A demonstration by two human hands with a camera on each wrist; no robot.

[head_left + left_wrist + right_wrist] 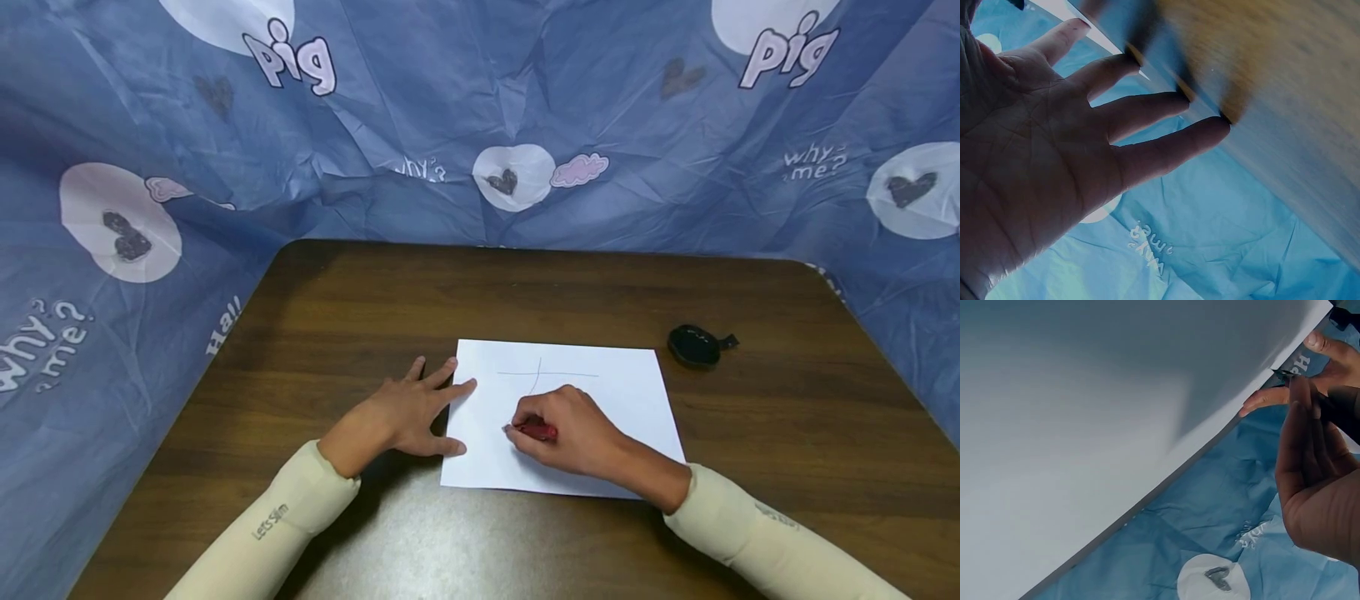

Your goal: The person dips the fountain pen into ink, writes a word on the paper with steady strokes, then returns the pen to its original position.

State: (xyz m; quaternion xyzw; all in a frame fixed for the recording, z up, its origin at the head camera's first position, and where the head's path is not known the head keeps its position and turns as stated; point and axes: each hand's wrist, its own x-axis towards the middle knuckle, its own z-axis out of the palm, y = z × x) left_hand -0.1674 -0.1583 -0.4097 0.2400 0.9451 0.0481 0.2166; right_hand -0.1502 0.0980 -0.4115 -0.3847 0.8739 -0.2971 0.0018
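Observation:
A sheet of white paper (630,375) lies on the table, bearing a thin horizontal line crossed by a line that runs down toward the right hand. My right hand (573,429) pinches a red pen (540,430) over the middle of the sheet. In the right wrist view the dark pen tip (1282,375) meets the paper. My left hand (412,412) spreads over the sheet's left edge, thumb and some fingertips on the paper. Its palm and straight, spread fingers (1160,153) show in the left wrist view. Part of the drawn line is hidden behind the right hand.
A small black pan-shaped dish (696,346) with a short handle sits right of the paper. The brown wooden table (450,292) has rounded far corners. A blue printed cloth (420,108) hangs behind it and along its sides.

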